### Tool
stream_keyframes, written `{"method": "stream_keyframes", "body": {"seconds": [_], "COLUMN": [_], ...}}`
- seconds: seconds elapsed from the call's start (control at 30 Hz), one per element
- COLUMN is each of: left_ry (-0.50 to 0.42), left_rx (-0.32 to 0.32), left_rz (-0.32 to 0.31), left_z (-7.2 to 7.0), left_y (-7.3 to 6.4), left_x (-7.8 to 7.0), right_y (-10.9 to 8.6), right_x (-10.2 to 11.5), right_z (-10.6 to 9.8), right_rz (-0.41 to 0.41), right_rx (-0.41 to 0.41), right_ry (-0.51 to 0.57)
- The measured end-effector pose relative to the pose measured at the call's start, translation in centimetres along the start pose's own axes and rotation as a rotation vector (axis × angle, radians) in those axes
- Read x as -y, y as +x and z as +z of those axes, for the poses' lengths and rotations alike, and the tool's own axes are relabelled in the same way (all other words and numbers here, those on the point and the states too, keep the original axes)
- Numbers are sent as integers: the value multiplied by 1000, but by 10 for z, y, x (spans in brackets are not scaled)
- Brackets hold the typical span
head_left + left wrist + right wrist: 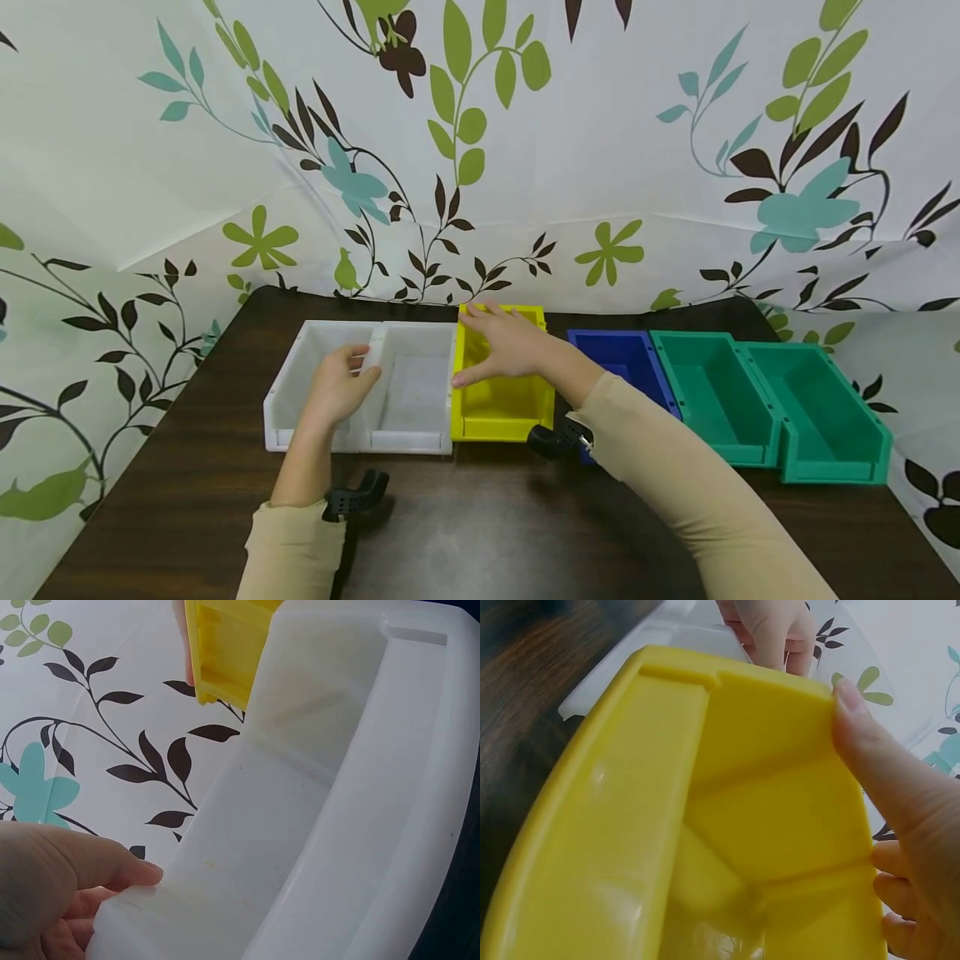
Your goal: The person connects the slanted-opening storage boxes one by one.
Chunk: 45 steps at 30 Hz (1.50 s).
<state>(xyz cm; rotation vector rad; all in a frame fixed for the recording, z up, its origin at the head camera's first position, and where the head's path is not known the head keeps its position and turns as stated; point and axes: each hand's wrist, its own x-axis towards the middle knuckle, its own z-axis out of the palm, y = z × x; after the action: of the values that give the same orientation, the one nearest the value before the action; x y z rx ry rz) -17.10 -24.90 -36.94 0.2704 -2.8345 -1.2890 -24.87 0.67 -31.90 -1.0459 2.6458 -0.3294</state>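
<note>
Yellow bin [502, 429], long axis 12–6 o'clock, gripped by the nearer right hand [512, 343]; left hand [343, 385], at 9 o'clock, apparently pinches a white bin [225, 825].

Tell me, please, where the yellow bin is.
In the head view, the yellow bin is central, right of the white bins and left of the blue bin.

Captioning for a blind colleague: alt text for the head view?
A person's left hand holds one of two white bins and their right hand a yellow bin, side by side on a dark table. A blue bin and two green bins stand to the right, before a leaf-patterned backdrop.
</note>
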Motion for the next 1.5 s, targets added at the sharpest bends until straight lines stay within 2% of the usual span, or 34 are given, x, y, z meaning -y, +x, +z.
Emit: {"method": "stream_keyframes", "body": {"seconds": [0.37, 0.67, 1.2, 1.5], "left_ry": [13, -4, 10, 13], "left_rx": [-6, -3, -25, -38], "left_rz": [3, -11, -24, -19], "left_z": [3, 2, -2, -1], "left_y": [0, 1, 5, 5], "left_x": [-1, -1, -4, -1], "right_y": [1, 4, 13, 15], "right_x": [3, 3, 12, 19], "right_z": [-3, 3, -2, -2], "right_rz": [62, 72, 131, 160], "right_rx": [77, 93, 171, 186], "right_ry": [22, 49, -27, -59]}}
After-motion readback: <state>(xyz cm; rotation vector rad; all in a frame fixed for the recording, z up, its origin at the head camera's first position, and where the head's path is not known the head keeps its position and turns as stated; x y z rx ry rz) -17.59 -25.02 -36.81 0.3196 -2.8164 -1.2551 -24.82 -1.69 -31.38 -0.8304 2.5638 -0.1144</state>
